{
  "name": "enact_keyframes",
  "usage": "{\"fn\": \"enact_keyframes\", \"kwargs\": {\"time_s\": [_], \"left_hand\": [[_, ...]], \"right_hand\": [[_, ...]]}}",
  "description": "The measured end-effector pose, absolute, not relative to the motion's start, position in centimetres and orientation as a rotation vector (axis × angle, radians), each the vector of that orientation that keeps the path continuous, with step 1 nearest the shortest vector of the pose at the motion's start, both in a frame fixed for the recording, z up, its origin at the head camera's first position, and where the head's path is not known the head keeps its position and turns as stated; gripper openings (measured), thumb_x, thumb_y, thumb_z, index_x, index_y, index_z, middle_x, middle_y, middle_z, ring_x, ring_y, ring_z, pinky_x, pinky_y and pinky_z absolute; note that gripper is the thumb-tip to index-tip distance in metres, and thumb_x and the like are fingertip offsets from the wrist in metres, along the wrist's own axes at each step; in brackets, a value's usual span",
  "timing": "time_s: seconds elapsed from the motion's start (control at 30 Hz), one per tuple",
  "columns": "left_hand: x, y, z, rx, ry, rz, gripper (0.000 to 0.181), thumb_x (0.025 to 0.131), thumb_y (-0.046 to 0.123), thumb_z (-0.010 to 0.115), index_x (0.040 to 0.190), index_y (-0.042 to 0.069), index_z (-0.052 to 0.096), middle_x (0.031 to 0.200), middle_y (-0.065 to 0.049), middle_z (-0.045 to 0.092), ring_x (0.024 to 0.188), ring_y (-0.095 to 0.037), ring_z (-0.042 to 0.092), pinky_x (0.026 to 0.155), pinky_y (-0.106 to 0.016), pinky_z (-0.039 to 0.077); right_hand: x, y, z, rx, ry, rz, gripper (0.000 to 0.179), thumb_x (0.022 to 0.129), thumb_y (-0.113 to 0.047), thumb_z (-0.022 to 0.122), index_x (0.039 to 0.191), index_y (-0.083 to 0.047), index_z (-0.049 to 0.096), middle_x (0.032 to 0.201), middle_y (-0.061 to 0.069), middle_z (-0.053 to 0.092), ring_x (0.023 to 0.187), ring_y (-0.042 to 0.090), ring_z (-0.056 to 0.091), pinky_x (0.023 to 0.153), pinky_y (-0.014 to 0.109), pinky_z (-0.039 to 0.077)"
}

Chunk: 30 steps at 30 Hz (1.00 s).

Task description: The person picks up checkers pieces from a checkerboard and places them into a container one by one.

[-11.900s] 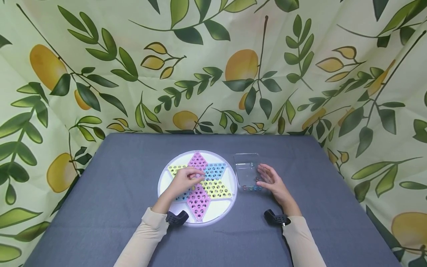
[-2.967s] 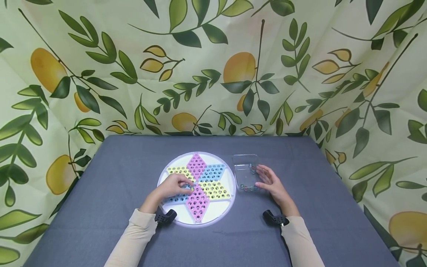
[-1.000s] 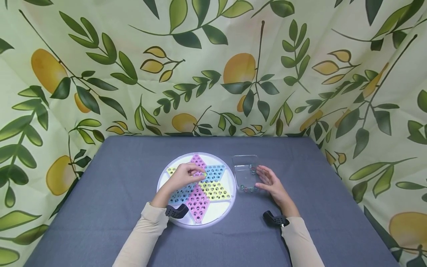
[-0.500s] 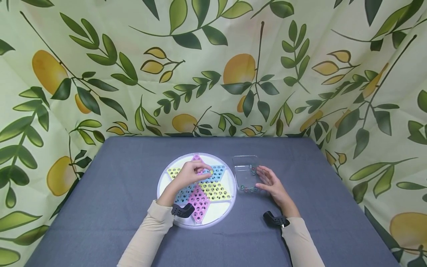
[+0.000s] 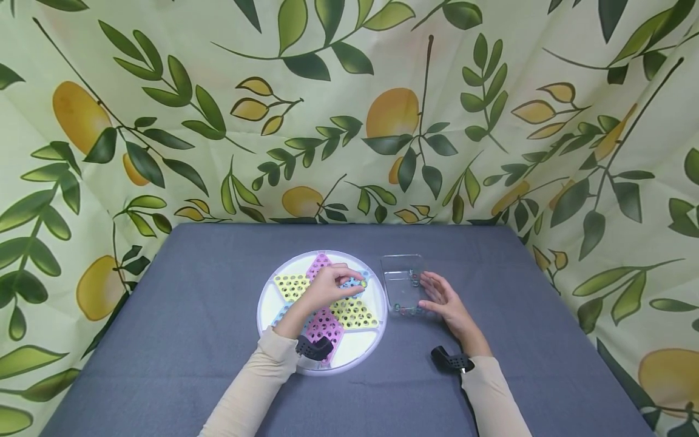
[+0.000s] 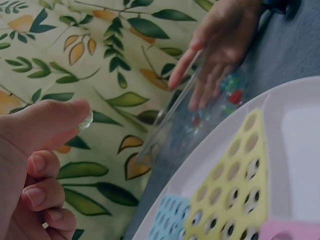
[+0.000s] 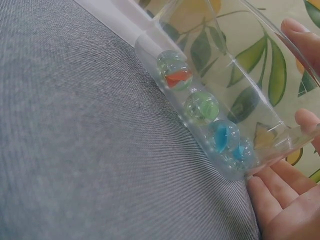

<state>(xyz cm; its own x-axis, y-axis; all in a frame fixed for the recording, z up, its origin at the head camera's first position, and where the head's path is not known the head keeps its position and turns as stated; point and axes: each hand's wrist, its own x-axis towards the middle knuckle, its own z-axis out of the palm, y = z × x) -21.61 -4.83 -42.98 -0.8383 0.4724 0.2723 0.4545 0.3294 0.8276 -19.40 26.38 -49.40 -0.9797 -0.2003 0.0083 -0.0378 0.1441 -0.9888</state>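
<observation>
My left hand (image 5: 329, 287) hovers over the right part of a Chinese checkers board (image 5: 270, 309), pinching a clear glass marble (image 6: 87, 121) with a yellow-green tint between thumb and forefinger. The round white board carries a star of pink, yellow and blue holed sections. Right of it stands a clear plastic box (image 5: 401, 279) with several marbles (image 7: 201, 106) inside, mostly along its near side. My right hand (image 5: 448, 303) holds the box at its right near corner, thumb and fingers around the wall. The marbles show red, green and blue swirls.
A dark grey cloth (image 5: 218, 273) covers the table. Behind it and along the sides hangs a leaf-and-fruit patterned curtain (image 5: 333, 152). Dark wrist cameras (image 5: 315, 348) are strapped to both wrists. The board's right rim lies close to the box.
My left hand, after being low over the board's left part, has moved right and slightly up with the marble, across the board toward the box. The right hand and box stay put.
</observation>
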Motion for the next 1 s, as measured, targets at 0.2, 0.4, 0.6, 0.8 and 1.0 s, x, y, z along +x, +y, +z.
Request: {"fn": "enact_keyframes", "kwargs": {"time_s": [0.2, 0.4, 0.6, 0.8, 1.0], "left_hand": [[-21.2, -3.0, -43.1, 0.854, 2.577, 1.561, 0.020, 0.081, 0.013, 0.075, 0.098, 0.005, 0.074, 0.067, 0.000, 0.041, 0.063, -0.003, 0.034, 0.060, -0.014, 0.032], [-20.9, -1.0, -43.6, 0.853, 2.603, 1.547, 0.019, 0.081, 0.015, 0.075, 0.097, 0.005, 0.074, 0.067, -0.014, 0.046, 0.063, -0.002, 0.033, 0.060, -0.014, 0.031], [-21.0, 0.5, -44.1, 0.800, 2.587, 1.556, 0.021, 0.082, 0.017, 0.074, 0.099, 0.005, 0.074, 0.065, -0.001, 0.040, 0.061, -0.001, 0.032, 0.060, -0.013, 0.030], [-21.1, 1.1, -44.3, 0.777, 2.577, 1.551, 0.022, 0.083, 0.018, 0.074, 0.100, 0.004, 0.074, 0.064, 0.005, 0.038, 0.061, -0.002, 0.033, 0.059, -0.013, 0.031], [-21.3, 1.5, -44.6, 0.745, 2.556, 1.566, 0.022, 0.083, 0.018, 0.074, 0.099, 0.004, 0.074, 0.065, 0.004, 0.038, 0.061, -0.003, 0.034, 0.058, -0.014, 0.031]], "right_hand": [[-19.3, 26.4, -49.4, -0.228, 2.290, -1.947, 0.077, 0.086, -0.005, 0.068, 0.148, -0.002, 0.024, 0.156, 0.025, 0.027, 0.145, 0.028, 0.031, 0.103, 0.004, 0.034], [-19.2, 26.4, -49.3, -0.216, 2.308, -1.933, 0.077, 0.085, -0.008, 0.069, 0.148, -0.003, 0.024, 0.155, 0.026, 0.026, 0.143, 0.019, 0.035, 0.103, 0.003, 0.034], [-19.4, 26.3, -49.3, -0.187, 2.313, -1.914, 0.077, 0.085, -0.005, 0.068, 0.149, -0.004, 0.024, 0.156, 0.023, 0.026, 0.147, 0.034, 0.027, 0.114, 0.018, 0.032], [-19.3, 26.2, -49.2, -0.188, 2.306, -1.923, 0.075, 0.086, -0.001, 0.065, 0.149, -0.003, 0.023, 0.156, 0.025, 0.025, 0.147, 0.040, 0.022, 0.117, 0.049, 0.017], [-19.4, 26.3, -49.3, -0.190, 2.318, -1.917, 0.076, 0.086, -0.003, 0.066, 0.149, -0.004, 0.023, 0.157, 0.024, 0.025, 0.147, 0.041, 0.022, 0.118, 0.047, 0.019]]}}
